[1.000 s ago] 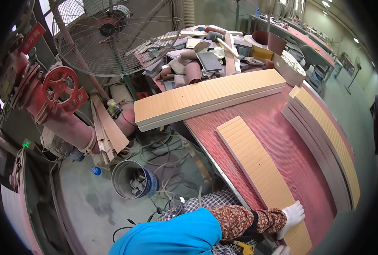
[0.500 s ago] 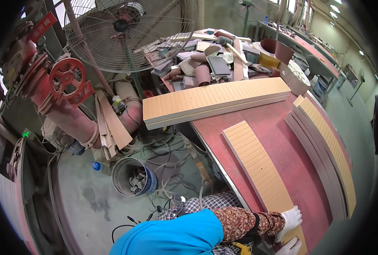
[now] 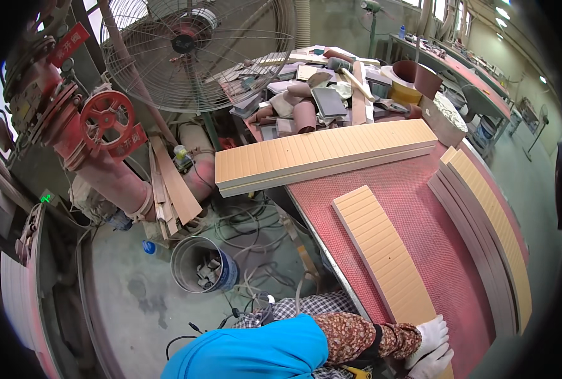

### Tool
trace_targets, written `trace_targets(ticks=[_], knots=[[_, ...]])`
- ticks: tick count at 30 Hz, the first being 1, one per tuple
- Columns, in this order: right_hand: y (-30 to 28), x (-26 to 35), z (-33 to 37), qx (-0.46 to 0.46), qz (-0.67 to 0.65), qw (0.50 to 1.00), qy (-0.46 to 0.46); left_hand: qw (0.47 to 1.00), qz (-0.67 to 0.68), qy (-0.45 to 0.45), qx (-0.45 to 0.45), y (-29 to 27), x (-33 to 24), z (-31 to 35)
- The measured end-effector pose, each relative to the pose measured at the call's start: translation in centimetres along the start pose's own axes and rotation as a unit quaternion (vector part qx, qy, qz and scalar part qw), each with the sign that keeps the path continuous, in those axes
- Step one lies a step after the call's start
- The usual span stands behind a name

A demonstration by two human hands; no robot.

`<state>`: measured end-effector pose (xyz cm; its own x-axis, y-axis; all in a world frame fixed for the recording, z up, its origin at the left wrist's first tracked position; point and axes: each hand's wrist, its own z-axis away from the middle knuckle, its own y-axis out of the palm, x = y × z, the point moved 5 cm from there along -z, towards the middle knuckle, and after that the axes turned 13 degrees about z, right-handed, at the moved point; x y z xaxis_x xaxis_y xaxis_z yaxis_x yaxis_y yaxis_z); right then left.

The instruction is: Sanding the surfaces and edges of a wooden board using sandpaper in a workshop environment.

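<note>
A long tan grooved panel [image 3: 382,252] lies lengthwise on the red mesh-topped table [image 3: 445,252]. My left hand [image 3: 427,335], in a white glove with a patterned sleeve cover, grips the panel's near end. My right hand [image 3: 435,364], also gloved, shows only partly at the lower edge, right below the left hand and next to the same end. Whether it holds the panel is hidden.
A stack of wider grooved panels [image 3: 322,155] lies across the table's far end. Dark and tan strips [image 3: 489,221] line its right side. Sanding rolls and scraps [image 3: 322,95] pile up behind. On the floor to the left are a big fan [image 3: 186,50], red pipework [image 3: 101,126], a bucket [image 3: 204,265] and cables.
My right hand has come into view beneath the left one. The left hand stays on the panel's near end, and the view has shifted slightly.
</note>
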<state>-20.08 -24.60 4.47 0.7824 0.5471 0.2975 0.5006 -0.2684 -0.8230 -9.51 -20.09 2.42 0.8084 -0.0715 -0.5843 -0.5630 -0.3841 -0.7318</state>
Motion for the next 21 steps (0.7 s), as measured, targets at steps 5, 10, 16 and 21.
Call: trace_targets(ticks=[5, 10, 16, 21], knots=[[-0.6, 1.2, 0.2, 0.005, 0.018, 1.0, -0.007, 1.0, 0.023, 0.0, -0.008, -0.4, -0.1, 0.2], [-0.2, 0.5, -0.1, 0.004, 0.022, 1.0, -0.016, 0.999, 0.013, -0.002, -0.045, 1.1, 0.3, 0.0], [0.3, 0.0, 0.2, -0.088, 0.012, 0.994, -0.06, 0.999, 0.007, 0.004, -0.042, 0.2, -0.2, 0.3], [0.2, -0.1, 0.2, -0.089, 0.008, 0.994, -0.055, 0.996, 0.022, -0.001, -0.09, 0.7, -0.3, 0.4]])
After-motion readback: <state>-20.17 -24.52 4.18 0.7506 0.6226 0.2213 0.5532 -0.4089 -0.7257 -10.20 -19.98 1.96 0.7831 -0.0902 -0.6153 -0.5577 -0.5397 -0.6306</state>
